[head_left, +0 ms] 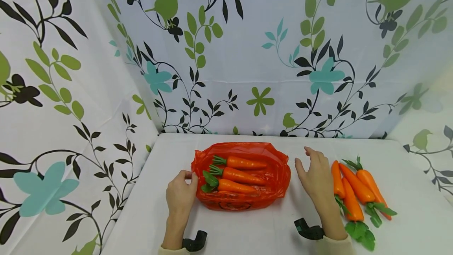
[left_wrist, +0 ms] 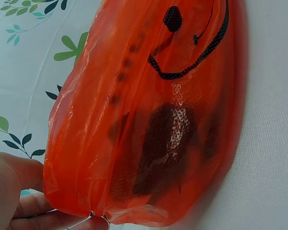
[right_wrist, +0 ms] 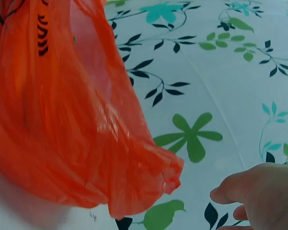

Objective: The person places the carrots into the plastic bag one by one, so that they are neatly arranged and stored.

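A red plastic bag [head_left: 244,204] lies spread open on the white table, with three toy carrots [head_left: 244,175] side by side inside, their green tops to the left. At the bag's left edge, my left hand [head_left: 181,192] pinches the plastic between thumb and fingers. In the left wrist view, the fingers [left_wrist: 31,211] meet the bag's rim, and a dark printed curve shows on its side. My right hand [head_left: 316,174] hovers just right of the bag, apart from it, fingers relaxed and holding nothing. The right wrist view shows a gap between this hand [right_wrist: 264,194] and the bag's corner.
Several more toy carrots [head_left: 359,186] lie in a loose group on the table's right side, close to the right forearm. A white cloth [head_left: 240,70] printed with leaves and birds hangs behind the table [head_left: 247,231] and at its sides.
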